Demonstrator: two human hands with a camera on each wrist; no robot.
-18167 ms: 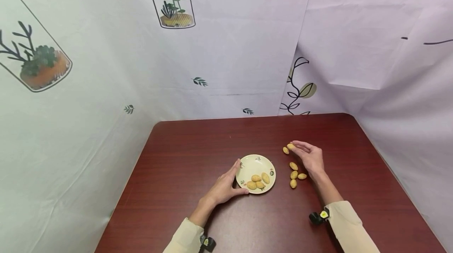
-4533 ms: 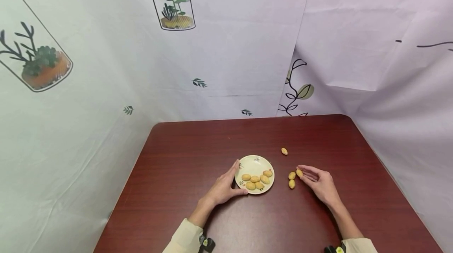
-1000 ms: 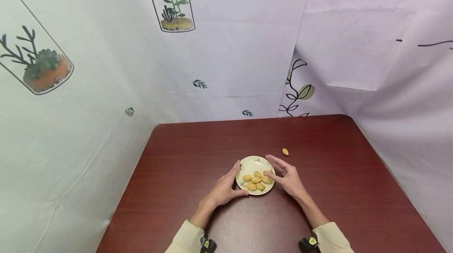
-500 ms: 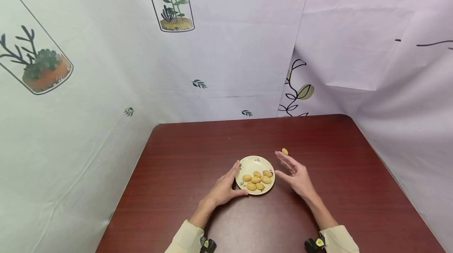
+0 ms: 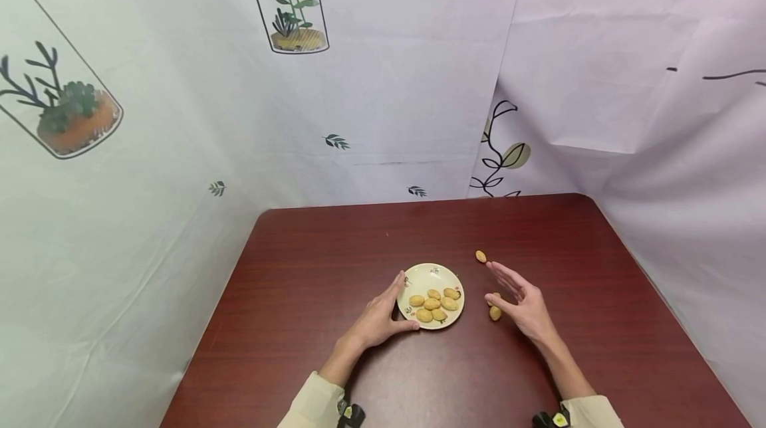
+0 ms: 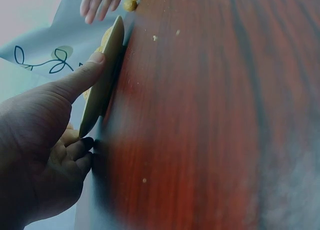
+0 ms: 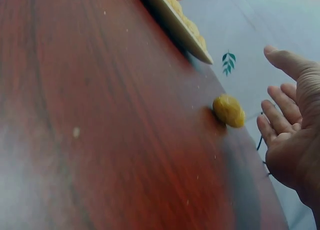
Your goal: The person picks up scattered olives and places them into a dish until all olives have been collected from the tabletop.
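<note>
Holding a plate [image 5: 426, 280] of seven yellow lumps [image 5: 432, 305] with the left hand [image 5: 378, 318], halfway between the side edges of the table [image 5: 329, 255]. Hovering by two more lumps [image 5: 495, 314] with the loose, empty right hand [image 5: 528, 308].

Plate [image 5: 426, 280]: round, cream, flat, lower centre
Plated pieces [image 5: 431, 304]: seven, yellow, oval
Loose pieces [image 5: 495, 313]: three, lower right, one part-hidden

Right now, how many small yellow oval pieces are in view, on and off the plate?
10 yellow pieces: seven on the plate, one on the table near the right hand, and two by its thumb, one of those partly hidden behind it.
</note>
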